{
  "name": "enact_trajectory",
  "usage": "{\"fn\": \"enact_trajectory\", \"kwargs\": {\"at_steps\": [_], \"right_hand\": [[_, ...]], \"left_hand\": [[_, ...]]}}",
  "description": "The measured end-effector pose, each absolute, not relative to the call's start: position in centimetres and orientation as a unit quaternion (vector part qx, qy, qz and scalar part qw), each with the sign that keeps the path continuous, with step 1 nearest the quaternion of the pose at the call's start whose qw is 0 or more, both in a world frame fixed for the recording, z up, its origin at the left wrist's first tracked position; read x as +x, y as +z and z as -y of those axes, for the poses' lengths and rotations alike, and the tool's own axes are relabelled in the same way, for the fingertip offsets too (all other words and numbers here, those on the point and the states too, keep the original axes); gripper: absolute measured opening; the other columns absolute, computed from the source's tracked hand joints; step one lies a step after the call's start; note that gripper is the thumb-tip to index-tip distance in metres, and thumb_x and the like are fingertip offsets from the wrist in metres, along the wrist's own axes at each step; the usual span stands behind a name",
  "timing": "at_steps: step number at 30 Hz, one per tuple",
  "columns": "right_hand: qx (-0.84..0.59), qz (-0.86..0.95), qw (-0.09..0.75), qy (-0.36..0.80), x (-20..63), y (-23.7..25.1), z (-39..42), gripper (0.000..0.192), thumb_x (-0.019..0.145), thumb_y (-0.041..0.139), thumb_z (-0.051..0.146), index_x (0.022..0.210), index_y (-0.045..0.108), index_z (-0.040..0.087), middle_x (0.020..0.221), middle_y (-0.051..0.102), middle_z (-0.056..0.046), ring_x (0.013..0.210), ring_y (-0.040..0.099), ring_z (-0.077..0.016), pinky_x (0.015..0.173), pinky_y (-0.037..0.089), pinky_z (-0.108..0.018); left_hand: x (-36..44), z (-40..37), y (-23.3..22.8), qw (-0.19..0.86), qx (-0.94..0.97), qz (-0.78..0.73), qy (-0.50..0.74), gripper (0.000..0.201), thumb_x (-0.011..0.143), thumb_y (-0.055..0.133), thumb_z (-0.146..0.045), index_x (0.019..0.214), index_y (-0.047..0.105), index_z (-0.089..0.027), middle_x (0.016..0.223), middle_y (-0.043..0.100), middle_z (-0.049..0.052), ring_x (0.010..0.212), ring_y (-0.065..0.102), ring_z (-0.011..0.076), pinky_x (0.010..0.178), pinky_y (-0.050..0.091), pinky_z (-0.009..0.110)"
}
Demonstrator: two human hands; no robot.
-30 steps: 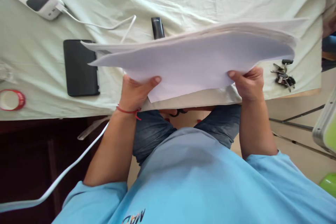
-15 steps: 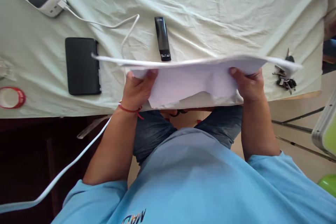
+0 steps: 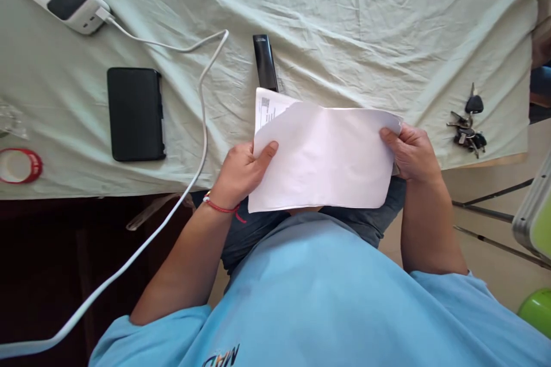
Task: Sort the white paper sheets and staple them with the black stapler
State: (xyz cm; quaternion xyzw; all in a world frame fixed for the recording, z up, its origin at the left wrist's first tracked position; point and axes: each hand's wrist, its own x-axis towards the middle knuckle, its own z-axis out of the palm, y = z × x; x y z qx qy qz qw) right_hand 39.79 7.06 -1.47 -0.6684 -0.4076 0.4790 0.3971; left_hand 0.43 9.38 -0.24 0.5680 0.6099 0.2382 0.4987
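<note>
Papers (image 3: 327,155) held up across the near edge of the tabletop (image 3: 387,23)

From my end of the feed, I see the left hand (image 3: 247,171) closed on the papers' left side, thumb pressed flat on top. The right hand (image 3: 415,152) pinches their upper right corner, thumb in front; the fingers I can make out there curl behind. The top sheet shows me a blank face, and a printed corner peeks out at upper left.

Just beyond the papers lies a black stapler (image 3: 264,62), its near end hidden by them. Keys (image 3: 467,129) rest by the tabletop's near right corner. Toward the near left I have a red tape roll (image 3: 33,165) and, above it at the picture's border, crumpled clear plastic (image 3: 12,119); I cannot tell whether it is a bag or holds anything. A flat black case (image 3: 135,113) sits shut between these and a white cable (image 3: 203,97), its contents hidden from me. The cable runs from a white power strip (image 3: 81,6), far left, over the near edge.
</note>
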Motion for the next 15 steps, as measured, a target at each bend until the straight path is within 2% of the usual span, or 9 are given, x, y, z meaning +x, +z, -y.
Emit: {"fn": "enact_trajectory", "kwargs": {"at_steps": [2,4,7,9,12,13,15], "right_hand": [[-0.671,0.407,0.379,0.491,39.6,-1.0,-6.9,0.050,0.080,0.101,0.077,0.091,0.084,0.032,0.077,0.077,-0.003,0.069,0.070,-0.0245,0.055,0.057,-0.040],[-0.674,0.403,0.366,0.499,39.4,-0.6,-6.8,0.051,0.079,0.101,0.078,0.091,0.083,0.032,0.076,0.076,-0.003,0.068,0.070,-0.0243,0.054,0.055,-0.039],[-0.681,0.404,0.363,0.492,39.2,-0.1,-7.0,0.054,0.076,0.102,0.080,0.089,0.081,0.031,0.073,0.074,-0.002,0.066,0.069,-0.0236,0.052,0.054,-0.038],[-0.685,0.409,0.364,0.480,39.1,0.0,-7.3,0.056,0.075,0.102,0.081,0.087,0.080,0.031,0.072,0.072,-0.002,0.066,0.068,-0.0239,0.051,0.052,-0.038],[-0.688,0.414,0.367,0.469,39.2,-0.2,-8.1,0.053,0.078,0.101,0.080,0.087,0.080,0.032,0.073,0.072,-0.003,0.069,0.070,-0.0259,0.053,0.051,-0.039],[-0.687,0.417,0.370,0.466,39.2,-0.3,-8.5,0.052,0.079,0.100,0.079,0.087,0.080,0.032,0.074,0.073,-0.004,0.070,0.070,-0.0262,0.054,0.051,-0.039],[-0.685,0.423,0.379,0.456,39.4,-0.6,-9.3,0.049,0.081,0.100,0.076,0.087,0.080,0.032,0.078,0.075,-0.004,0.070,0.069,-0.0252,0.055,0.051,-0.039]], "left_hand": [[0.3,-10.1,-0.9,0.463,0.586,-0.607,0.271,0.052,0.105,0.072,-0.071,0.111,0.081,-0.020,0.101,0.087,0.010,0.090,0.080,0.0282,0.072,0.059,0.033],[0.2,-10.9,-1.6,0.409,0.600,-0.622,0.292,0.043,0.106,0.073,-0.053,0.132,0.079,-0.019,0.097,0.082,0.006,0.085,0.076,0.0237,0.076,0.058,0.032],[0.2,-12.2,-2.2,0.323,0.625,-0.645,0.298,0.054,0.102,0.076,-0.031,0.154,0.073,-0.020,0.090,0.075,0.000,0.079,0.071,0.0205,0.083,0.060,0.033],[0.4,-12.9,-2.2,0.287,0.656,-0.635,0.290,0.045,0.105,0.071,-0.030,0.148,0.079,-0.022,0.097,0.080,0.003,0.089,0.075,0.0234,0.093,0.062,0.037],[0.7,-13.8,-1.8,0.265,0.699,-0.613,0.256,0.028,0.110,0.063,-0.034,0.115,0.089,-0.023,0.106,0.086,0.010,0.107,0.081,0.0311,0.104,0.062,0.044],[0.7,-14.2,-1.6,0.266,0.703,-0.614,0.242,0.028,0.110,0.064,-0.034,0.107,0.089,-0.024,0.105,0.087,0.010,0.108,0.081,0.0322,0.103,0.061,0.044],[0.7,-14.9,-1.3,0.283,0.692,-0.625,0.223,0.023,0.106,0.067,-0.030,0.105,0.090,-0.024,0.101,0.087,0.008,0.100,0.081,0.0306,0.097,0.061,0.043]]}}
